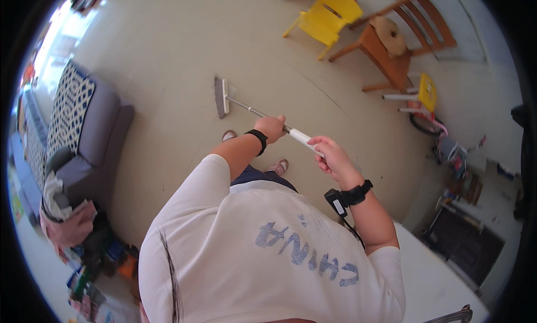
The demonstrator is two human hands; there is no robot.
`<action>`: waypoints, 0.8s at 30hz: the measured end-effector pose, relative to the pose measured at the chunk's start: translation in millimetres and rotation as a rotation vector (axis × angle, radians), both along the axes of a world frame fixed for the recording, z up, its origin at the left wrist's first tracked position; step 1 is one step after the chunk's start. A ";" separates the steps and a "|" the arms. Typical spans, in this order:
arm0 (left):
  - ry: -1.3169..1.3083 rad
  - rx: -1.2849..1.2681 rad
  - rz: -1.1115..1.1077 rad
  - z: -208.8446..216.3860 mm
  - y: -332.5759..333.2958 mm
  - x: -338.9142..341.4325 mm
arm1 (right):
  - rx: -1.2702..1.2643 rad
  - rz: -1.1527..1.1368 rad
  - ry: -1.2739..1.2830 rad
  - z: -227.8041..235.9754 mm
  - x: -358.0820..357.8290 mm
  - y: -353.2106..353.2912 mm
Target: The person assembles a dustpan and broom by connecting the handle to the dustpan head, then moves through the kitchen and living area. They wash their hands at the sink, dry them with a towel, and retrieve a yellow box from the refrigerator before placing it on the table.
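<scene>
A broom (pixel 249 108) with a thin metal pole and white grip slants across the floor in front of me. Its white head bar and grey, bristle-like edge (pixel 219 98) rest on the floor to the upper left, though the edge's exact make is hard to see. My left hand (pixel 270 129), with a black band at the wrist, is closed around the lower pole, just below the white grip. Higher up, near the grip's end, my right hand (pixel 333 157) wraps around the handle. A black strap with a small device (pixel 338 202) sits on my right wrist.
A grey sofa (pixel 99 118) with a patterned cover stands left, with clothes (pixel 67 222) piled nearby. At the upper right are a yellow chair (pixel 330 15), a wooden chair (pixel 380 51) and a yellow-topped stool (pixel 426 93). A white tabletop (pixel 430 289) lies at lower right.
</scene>
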State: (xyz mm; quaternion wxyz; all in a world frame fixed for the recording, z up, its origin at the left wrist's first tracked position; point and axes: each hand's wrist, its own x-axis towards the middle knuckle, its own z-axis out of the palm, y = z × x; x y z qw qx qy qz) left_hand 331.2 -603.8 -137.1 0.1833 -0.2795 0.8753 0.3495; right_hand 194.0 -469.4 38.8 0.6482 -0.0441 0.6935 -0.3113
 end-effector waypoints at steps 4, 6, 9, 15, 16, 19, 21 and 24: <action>0.065 0.050 -0.236 16.7 86.6 -85.4 | 0.001 -0.106 0.118 32.6 -45.4 106.8; 0.104 0.087 -0.364 24.1 139.2 -128.6 | 0.023 -0.155 0.193 52.7 -58.6 161.7; 0.193 0.170 -0.567 25.7 213.0 -167.5 | 0.073 -0.229 0.291 73.0 -54.7 234.3; 0.325 0.275 -0.841 18.6 299.8 -231.1 | 0.078 -0.268 0.388 68.2 -50.8 306.2; 0.325 0.265 -0.848 23.7 307.5 -234.7 | 0.055 -0.244 0.419 73.3 -49.6 311.6; 0.394 0.247 -0.829 41.0 300.4 -238.1 | -0.058 -0.222 0.417 90.6 -49.9 313.0; 0.446 0.220 -0.802 47.2 271.2 -241.7 | -0.131 -0.232 0.360 94.1 -59.2 304.4; 0.422 0.134 -0.742 46.7 213.3 -241.4 | -0.227 -0.251 0.240 81.1 -83.2 284.4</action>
